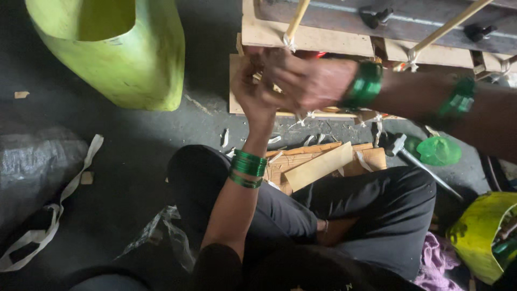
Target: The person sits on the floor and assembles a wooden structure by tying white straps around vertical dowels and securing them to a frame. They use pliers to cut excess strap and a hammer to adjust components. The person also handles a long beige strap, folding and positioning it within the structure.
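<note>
My left hand [252, 91] and my right hand [304, 81] meet in front of a wooden frame [323, 37], fingers pinched together around something small and pale that I cannot make out. Green bangles circle both wrists. A wooden stick [296, 19] tied with white string rises just above the hands. I sit cross-legged in black trousers on a dark floor, with flat wood pieces [320, 164] lying in front of my legs.
A lime-green plastic container [116, 51] stands at the upper left. White strips and scraps lie about the floor. A green plastic object [439, 151] and a metal tool [425, 167] lie at right, a yellow-green container [479, 234] at lower right.
</note>
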The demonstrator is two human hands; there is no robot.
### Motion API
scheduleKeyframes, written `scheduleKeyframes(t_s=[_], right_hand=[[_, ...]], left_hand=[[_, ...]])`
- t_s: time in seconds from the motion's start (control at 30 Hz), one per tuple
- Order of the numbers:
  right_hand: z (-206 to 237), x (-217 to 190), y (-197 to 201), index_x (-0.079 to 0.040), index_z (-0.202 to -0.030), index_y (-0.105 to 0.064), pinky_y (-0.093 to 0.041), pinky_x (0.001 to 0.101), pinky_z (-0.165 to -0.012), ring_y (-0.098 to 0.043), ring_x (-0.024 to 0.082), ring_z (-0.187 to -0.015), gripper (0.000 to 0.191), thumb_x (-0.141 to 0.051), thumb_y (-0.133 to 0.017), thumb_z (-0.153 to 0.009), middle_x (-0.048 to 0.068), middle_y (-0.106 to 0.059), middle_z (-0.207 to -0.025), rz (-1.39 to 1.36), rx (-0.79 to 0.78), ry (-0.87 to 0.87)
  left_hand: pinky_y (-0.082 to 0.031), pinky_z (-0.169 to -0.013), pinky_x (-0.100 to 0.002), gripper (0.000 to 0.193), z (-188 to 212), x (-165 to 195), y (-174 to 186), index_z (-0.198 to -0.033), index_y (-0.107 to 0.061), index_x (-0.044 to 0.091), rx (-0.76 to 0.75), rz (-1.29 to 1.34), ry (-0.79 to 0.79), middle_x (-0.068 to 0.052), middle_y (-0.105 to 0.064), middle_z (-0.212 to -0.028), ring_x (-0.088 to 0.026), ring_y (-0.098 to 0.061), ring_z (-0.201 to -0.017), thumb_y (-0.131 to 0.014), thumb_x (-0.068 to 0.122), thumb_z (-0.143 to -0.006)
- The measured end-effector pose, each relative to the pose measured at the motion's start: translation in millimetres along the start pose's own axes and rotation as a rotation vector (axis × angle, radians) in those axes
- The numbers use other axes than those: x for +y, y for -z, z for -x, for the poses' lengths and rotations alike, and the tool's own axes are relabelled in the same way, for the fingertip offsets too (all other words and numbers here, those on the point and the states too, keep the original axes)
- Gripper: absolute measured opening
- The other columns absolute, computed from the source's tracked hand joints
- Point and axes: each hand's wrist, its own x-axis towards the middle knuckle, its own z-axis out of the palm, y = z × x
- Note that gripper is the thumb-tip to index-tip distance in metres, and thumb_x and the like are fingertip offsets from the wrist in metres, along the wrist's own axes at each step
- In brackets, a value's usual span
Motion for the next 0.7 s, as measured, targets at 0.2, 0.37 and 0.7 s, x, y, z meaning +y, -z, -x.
scheduleKeyframes(t_s=[0.2,0.37,0.7], right_hand=[[29.7,-8.9,14.2,-0.013,-0.104,-0.069,-0.047,0.0237,-0.071,-0.068,0.012,-0.096,0.017,-0.027,-0.073,-0.094,0.017,-0.066,-0.136,-0.006,0.037,-0.063],[30.8,-24.4,4.1,-0.011,-0.091,-0.067,-0.04,0.0189,-0.058,-0.07,0.01,-0.085,0.025,-0.033,-0.062,-0.101,0.017,-0.068,-0.137,-0.008,-0.081,-0.219],[-1.3,-48.3,-14.6,-0.005,-0.112,-0.063,-0.041,0.0275,-0.054,-0.06,0.014,-0.072,0.024,-0.025,-0.065,-0.099,0.01,-0.063,-0.098,-0.094,-0.196,-0.439]], left_hand=[[-0.049,-0.074,-0.026,0.007,-14.5,23.6,-2.6,-0.103,-0.072,0.001,-0.051,0.205,0.246,-0.006,-0.073,-0.09,-0.011,-0.063,-0.081,-0.07,0.003,-0.096],[-0.054,-0.08,-0.028,0.009,-24.3,26.3,0.6,-0.101,-0.072,-0.001,-0.052,0.419,0.431,-0.007,-0.072,-0.095,-0.013,-0.067,-0.086,-0.068,-0.001,-0.093],[-0.051,-0.084,-0.026,0.012,2.8,8.6,1.7,-0.109,-0.065,0.002,0.035,0.128,0.144,-0.003,-0.068,-0.105,-0.009,-0.061,-0.097,-0.062,0.011,-0.101]])
